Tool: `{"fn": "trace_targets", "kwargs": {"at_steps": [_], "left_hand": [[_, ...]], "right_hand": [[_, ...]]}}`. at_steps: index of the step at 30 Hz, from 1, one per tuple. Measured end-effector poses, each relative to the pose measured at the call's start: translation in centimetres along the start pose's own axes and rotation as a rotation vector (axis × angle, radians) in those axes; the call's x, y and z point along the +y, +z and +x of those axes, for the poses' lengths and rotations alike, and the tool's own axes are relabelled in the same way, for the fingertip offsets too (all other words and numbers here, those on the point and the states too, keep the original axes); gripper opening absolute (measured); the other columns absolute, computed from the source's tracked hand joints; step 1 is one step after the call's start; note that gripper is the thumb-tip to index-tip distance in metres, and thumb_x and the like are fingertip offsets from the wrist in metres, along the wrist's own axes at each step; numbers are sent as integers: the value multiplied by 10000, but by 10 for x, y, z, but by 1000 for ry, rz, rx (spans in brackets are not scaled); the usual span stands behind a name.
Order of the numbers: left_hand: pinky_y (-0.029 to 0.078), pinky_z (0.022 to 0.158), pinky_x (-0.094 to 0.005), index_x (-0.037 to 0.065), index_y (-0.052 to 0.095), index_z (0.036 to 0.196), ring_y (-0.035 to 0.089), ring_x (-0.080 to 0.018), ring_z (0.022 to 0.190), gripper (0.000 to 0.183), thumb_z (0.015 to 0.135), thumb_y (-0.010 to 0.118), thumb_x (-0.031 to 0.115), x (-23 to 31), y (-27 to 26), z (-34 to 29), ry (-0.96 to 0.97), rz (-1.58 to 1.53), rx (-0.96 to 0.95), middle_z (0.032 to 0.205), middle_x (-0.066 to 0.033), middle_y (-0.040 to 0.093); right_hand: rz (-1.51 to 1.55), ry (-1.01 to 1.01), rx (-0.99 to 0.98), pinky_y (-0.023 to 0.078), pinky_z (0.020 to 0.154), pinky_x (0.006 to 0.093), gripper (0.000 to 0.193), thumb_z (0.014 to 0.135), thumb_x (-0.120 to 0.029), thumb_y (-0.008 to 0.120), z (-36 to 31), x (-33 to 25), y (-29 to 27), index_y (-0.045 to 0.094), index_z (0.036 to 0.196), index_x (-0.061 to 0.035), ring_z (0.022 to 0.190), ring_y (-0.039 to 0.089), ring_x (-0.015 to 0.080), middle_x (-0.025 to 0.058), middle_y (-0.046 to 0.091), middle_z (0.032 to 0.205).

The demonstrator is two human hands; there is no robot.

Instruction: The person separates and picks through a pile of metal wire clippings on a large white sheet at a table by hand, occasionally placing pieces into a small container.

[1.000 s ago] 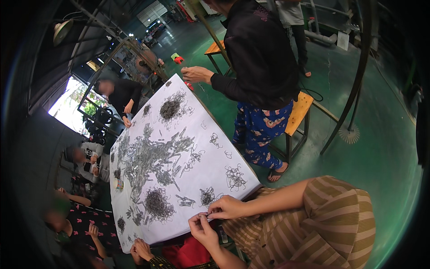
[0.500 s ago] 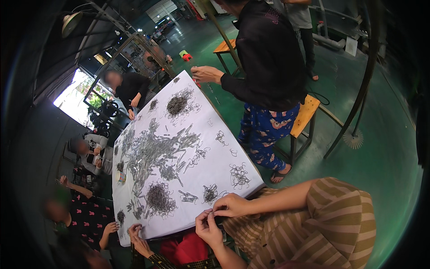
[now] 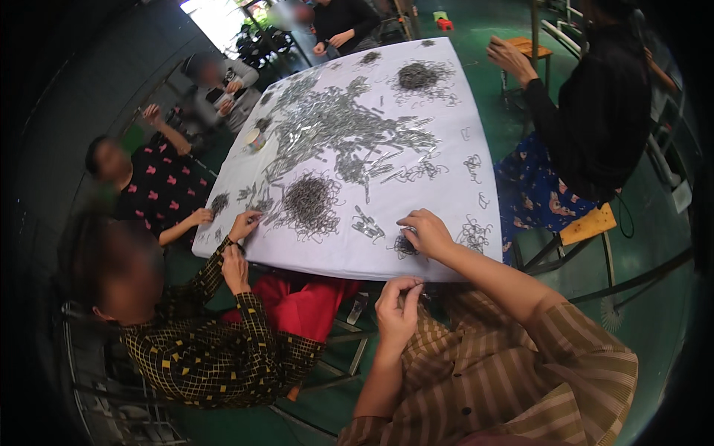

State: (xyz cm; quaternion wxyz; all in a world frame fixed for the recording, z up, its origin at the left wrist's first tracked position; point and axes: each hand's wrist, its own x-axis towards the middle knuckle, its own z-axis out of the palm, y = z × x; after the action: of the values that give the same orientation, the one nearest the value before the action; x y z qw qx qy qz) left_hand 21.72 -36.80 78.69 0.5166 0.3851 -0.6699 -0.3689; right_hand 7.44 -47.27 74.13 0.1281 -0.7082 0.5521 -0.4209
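Observation:
At the table's near edge, my left hand (image 3: 398, 306) is closed with thumb and forefinger pinched together. Whatever sits in that pinch is too small to make out. My right hand (image 3: 425, 232) reaches over the white tabletop (image 3: 335, 256), fingers stretched out and apart, with nothing visible in them. Partly under it lies a small dark pile of curved wire pieces (image 3: 405, 245). Just left of its fingertips is a little group of short silver strips (image 3: 367, 225). A larger heap of dark curved wire pieces (image 3: 309, 206) lies farther left.
Silver strips (image 3: 335, 119) spread across the table's middle, with another dark heap (image 3: 418, 76) beyond. A paper cup (image 3: 255, 140) stands toward the left edge. Close on my left sits a person in a checked shirt (image 3: 201, 357); others work around the table. A wooden stool (image 3: 589, 225) is at right.
My hands were together at the table edge; now they are apart, the right having moved forward over the table. My view has swung left. The neighbour's hand reaches toward the small pieces.

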Motion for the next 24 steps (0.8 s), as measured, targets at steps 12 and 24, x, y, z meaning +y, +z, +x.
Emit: {"fn": "trace_targets", "kwargs": {"at_steps": [12, 24], "left_hand": [[456, 726, -267, -29, 548, 805, 592, -175, 781, 62, 759, 576, -60, -5, -7, -6, -38, 31, 51, 823, -113, 614], [462, 679, -267, -21, 556, 807, 604, -180, 752, 61, 766, 600, -10, -28, -6, -7, -63, 106, 74, 803, -112, 623]], "right_hand": [[-198, 320, -368, 473, 720, 400, 142, 687, -107, 629, 68, 18, 92, 623, 781, 0, 803, 594, 337, 203, 611, 836], [-434, 256, -646, 496, 715, 381, 193, 667, -56, 570, 84, -4, 62, 621, 834, 26, 827, 613, 333, 206, 623, 881]]}}
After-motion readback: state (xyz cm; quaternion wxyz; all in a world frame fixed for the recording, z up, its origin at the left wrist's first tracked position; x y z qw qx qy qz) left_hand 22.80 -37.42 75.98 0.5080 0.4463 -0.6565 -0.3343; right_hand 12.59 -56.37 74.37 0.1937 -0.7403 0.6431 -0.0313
